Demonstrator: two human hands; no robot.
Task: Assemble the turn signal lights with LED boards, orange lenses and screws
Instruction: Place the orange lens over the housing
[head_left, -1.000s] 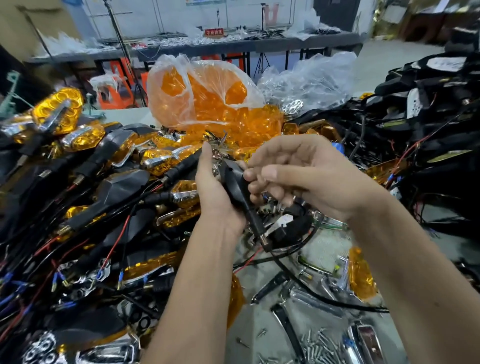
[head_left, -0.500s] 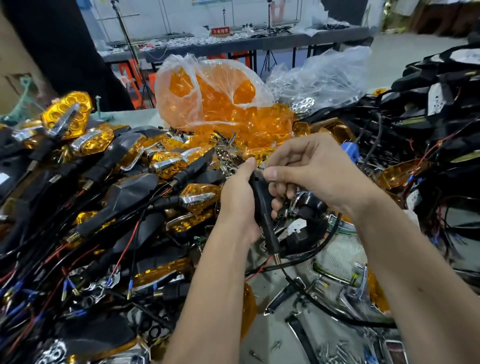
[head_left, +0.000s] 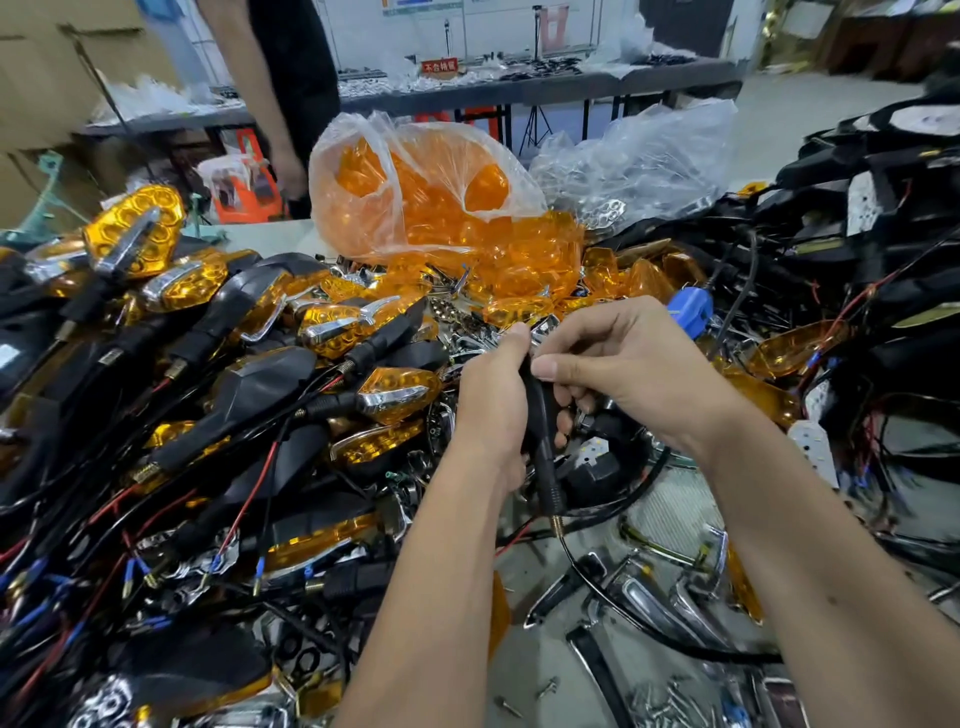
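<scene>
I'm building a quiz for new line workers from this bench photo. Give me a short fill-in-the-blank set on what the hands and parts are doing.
1. Both the left hand and the right hand grip one ____ turn signal housing.
2. The clear plastic bag behind the hands is full of ____ lenses.
3. Loose silver screws lie at the ____ right of the view.
4. The housing's threaded stem points ____.

Missing words: black; orange; bottom; down

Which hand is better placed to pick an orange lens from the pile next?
Probably right: the left hand grips the black housing, while the right hand only pinches its top, nearer the loose orange lenses.
</scene>
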